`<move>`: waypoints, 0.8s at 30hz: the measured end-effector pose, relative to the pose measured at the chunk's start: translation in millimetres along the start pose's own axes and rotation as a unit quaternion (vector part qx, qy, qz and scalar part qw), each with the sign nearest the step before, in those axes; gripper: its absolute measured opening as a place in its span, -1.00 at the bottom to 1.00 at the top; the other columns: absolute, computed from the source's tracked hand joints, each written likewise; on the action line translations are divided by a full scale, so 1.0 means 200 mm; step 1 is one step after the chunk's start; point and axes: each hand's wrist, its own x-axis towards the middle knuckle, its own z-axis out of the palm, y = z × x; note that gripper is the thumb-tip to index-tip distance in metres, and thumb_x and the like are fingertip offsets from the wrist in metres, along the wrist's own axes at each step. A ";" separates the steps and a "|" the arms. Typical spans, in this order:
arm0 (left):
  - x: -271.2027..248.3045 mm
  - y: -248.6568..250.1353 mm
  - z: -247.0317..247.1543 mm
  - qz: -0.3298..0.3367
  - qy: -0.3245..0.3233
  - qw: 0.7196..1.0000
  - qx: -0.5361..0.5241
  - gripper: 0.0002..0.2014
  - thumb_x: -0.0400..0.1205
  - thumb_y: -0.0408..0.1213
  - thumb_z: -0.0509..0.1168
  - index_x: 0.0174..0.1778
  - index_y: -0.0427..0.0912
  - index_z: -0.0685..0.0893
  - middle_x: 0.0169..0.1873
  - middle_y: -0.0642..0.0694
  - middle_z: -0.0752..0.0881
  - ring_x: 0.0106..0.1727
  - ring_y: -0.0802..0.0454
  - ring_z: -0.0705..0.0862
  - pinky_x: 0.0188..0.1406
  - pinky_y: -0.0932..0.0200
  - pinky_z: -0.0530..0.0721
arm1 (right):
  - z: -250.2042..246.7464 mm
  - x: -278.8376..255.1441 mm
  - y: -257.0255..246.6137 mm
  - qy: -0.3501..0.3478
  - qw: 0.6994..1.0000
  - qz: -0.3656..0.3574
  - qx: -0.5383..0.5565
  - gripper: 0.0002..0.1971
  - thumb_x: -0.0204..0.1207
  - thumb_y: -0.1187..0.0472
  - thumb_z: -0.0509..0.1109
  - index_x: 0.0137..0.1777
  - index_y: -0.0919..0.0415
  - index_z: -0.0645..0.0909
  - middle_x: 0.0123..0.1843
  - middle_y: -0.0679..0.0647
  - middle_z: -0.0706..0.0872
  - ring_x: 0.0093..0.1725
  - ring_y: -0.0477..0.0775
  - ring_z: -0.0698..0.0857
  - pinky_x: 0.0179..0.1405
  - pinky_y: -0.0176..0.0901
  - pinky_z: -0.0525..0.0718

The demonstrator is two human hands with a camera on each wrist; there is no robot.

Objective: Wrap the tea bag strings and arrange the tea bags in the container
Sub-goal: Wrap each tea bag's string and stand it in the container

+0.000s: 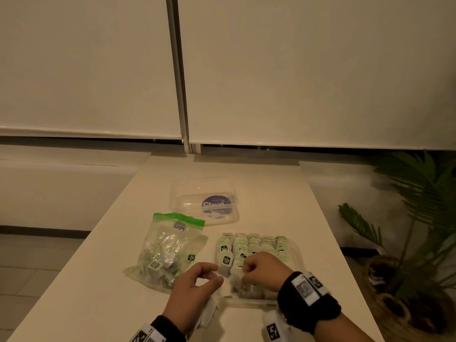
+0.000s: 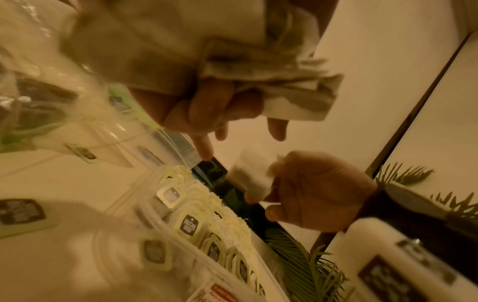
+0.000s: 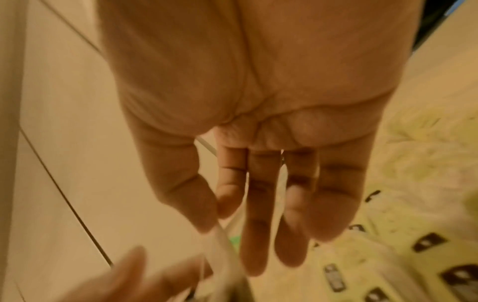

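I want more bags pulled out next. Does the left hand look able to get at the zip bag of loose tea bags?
Probably yes: the zip bag lies just beside the left hand with nothing between, though that hand already grips spare tea bags.

My left hand (image 1: 195, 283) sits low centre, grip curled round a bunch of tea bags (image 2: 271, 67); my right hand (image 1: 261, 270), lower right, pinches one tea bag (image 2: 252, 173).

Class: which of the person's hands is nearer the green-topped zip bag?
Left. The left hand sits beside the zip bag; the right hand is over the tea bag container, farther off.
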 end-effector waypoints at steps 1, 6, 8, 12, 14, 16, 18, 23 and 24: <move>0.01 0.01 0.01 -0.005 -0.005 1.000 0.013 -0.75 0.38 -0.17 0.58 -0.04 0.02 0.78 -0.20 0.05 0.78 -0.20 0.23 0.70 -0.26 0.57 0.50 | -0.03 -0.03 -0.02 -0.002 0.998 -0.021 0.055 -0.72 0.37 0.32 0.47 -0.46 0.05 0.47 -0.48 -0.10 0.50 -0.44 -0.10 0.49 -0.40 -0.27 0.48; 0.04 0.06 0.05 -0.001 -0.082 0.994 0.075 -0.61 0.35 -0.03 0.58 0.09 0.18 0.72 -0.06 0.04 0.79 -0.07 0.20 0.74 -0.20 0.52 0.56 | -0.12 -0.14 -0.12 -0.012 0.948 -0.076 0.309 -0.87 0.37 0.37 0.40 -0.31 0.16 0.55 -0.36 0.07 0.64 -0.34 0.02 0.65 -0.46 -0.16 0.65; 0.04 0.09 0.07 0.021 -0.110 0.992 0.060 -0.72 0.32 -0.04 0.50 -0.07 0.03 0.82 -0.17 -0.05 0.82 -0.15 0.20 0.74 -0.10 0.25 0.63 | -0.13 -0.17 -0.14 0.002 0.926 -0.084 0.368 -0.89 0.34 0.36 0.38 -0.31 0.17 0.54 -0.31 0.15 0.64 -0.33 0.02 0.66 -0.52 -0.16 0.63; 0.01 0.13 0.12 0.033 -0.109 0.993 0.005 -0.71 0.40 -0.08 0.45 -0.36 -0.29 0.79 -0.39 -0.19 0.79 -0.37 0.17 0.66 -0.17 0.20 0.58 | -0.13 -0.21 -0.14 0.044 0.903 -0.115 0.412 -0.87 0.38 0.40 0.45 -0.14 0.26 0.56 -0.23 0.24 0.69 -0.36 0.03 0.67 -0.54 -0.20 0.63; -0.01 0.16 0.13 0.048 -0.120 0.992 0.008 -0.74 0.51 -0.20 0.48 -0.37 -0.34 0.79 -0.44 -0.15 0.77 -0.41 0.22 0.61 -0.24 0.33 0.52 | -0.11 -0.22 -0.15 0.068 0.901 -0.126 0.410 -0.89 0.47 0.44 0.47 -0.08 0.29 0.62 -0.23 0.20 0.73 -0.35 0.02 0.67 -0.53 -0.23 0.60; -0.02 0.18 0.13 0.049 -0.146 0.988 -0.002 -0.79 0.59 -0.27 0.42 -0.32 -0.28 0.83 -0.44 -0.16 0.76 -0.38 0.17 0.64 -0.19 0.31 0.56 | -0.11 -0.23 -0.16 0.115 0.902 -0.135 0.393 -0.93 0.50 0.44 0.46 -0.10 0.29 0.69 -0.29 0.14 0.74 -0.37 -0.03 0.65 -0.52 -0.26 0.55; -0.04 0.20 0.12 0.060 -0.154 0.986 -0.008 -0.79 0.64 -0.22 0.37 -0.25 -0.15 0.86 -0.38 -0.14 0.80 -0.24 0.14 0.73 -0.07 0.37 0.59 | -0.13 -0.23 -0.17 0.184 0.901 -0.143 0.366 -0.90 0.48 0.44 0.47 -0.20 0.26 0.71 -0.39 0.02 0.71 -0.42 -0.13 0.61 -0.45 -0.34 0.52; -0.08 0.16 0.12 0.102 -0.187 0.975 0.058 -0.72 0.34 0.18 0.42 -0.25 0.09 0.87 -0.22 0.03 0.68 -0.11 0.06 0.72 0.06 -0.03 0.73 | -0.16 -0.23 -0.19 0.236 0.877 -0.154 0.390 -0.93 0.48 0.43 0.48 -0.21 0.32 0.72 -0.40 0.02 0.70 -0.47 -0.20 0.56 -0.43 -0.43 0.48; -0.07 0.14 0.12 0.098 -0.180 0.976 0.076 -0.74 0.32 0.18 0.43 -0.27 0.12 0.87 -0.23 0.03 0.62 -0.11 0.06 0.69 0.06 -0.05 0.72 | -0.16 -0.24 -0.19 0.213 0.873 -0.161 0.408 -0.93 0.50 0.40 0.47 -0.21 0.30 0.73 -0.38 0.04 0.70 -0.46 -0.15 0.54 -0.44 -0.38 0.46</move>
